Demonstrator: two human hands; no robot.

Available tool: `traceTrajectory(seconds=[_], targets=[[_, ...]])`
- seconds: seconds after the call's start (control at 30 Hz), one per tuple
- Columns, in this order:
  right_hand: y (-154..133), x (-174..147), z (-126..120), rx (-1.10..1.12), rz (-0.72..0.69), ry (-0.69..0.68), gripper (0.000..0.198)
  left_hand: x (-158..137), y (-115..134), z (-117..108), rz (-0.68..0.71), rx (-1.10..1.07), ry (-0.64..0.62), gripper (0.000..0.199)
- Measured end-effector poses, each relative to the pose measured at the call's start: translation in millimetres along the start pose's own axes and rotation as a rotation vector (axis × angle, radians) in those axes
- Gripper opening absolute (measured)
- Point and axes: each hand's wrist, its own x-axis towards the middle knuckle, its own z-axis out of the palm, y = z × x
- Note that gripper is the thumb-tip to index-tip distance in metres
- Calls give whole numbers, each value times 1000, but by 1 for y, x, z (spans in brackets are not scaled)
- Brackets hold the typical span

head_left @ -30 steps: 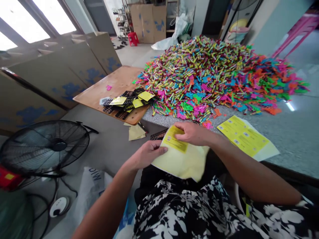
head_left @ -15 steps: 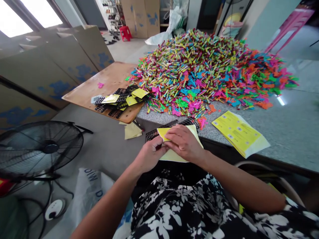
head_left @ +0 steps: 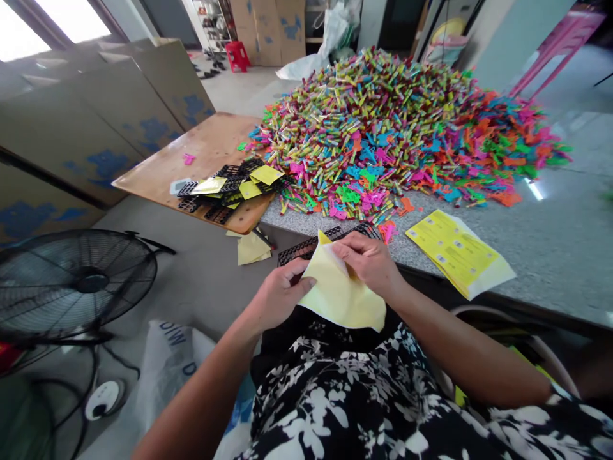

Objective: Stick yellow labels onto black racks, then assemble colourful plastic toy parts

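A pale yellow paper sheet [head_left: 342, 300] is bent between my two hands above my lap, with a bright yellow corner standing up at its top. My left hand [head_left: 282, 287] pinches its left edge between thumb and fingers. At the upper right, my right hand [head_left: 368, 259] grips a folded, whitish part of the sheet; some fingertips are hidden behind it. Just beyond my hands lies a black plastic grid tray [head_left: 306, 248], partly covered by the paper. To the right, a stack of yellow printed sheets [head_left: 457, 252] rests on the stone surface.
A large heap of colourful small plastic pieces [head_left: 383, 128] covers the stone table. On the wooden board [head_left: 191, 144] lie black grids with yellow cards [head_left: 230, 188]. A black fan [head_left: 90, 281] stands at left, near cardboard boxes [head_left: 119, 115]. Paper scraps [head_left: 253, 249] lie below the board.
The sheet has turned from lying flat under my hands to being bent upward, its pale side showing. My right hand has shifted right and up, away from my left hand.
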Motion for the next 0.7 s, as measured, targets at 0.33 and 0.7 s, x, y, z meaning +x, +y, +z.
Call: traceTrajectory(seconds=[0.33, 0.7], targets=[[-5, 5, -37, 552, 360, -56, 48, -24, -51, -61, -221, -336, 321, 38], [4, -28, -85, 2, 122, -59, 33, -69, -216, -115, -721, 89, 919, 7]])
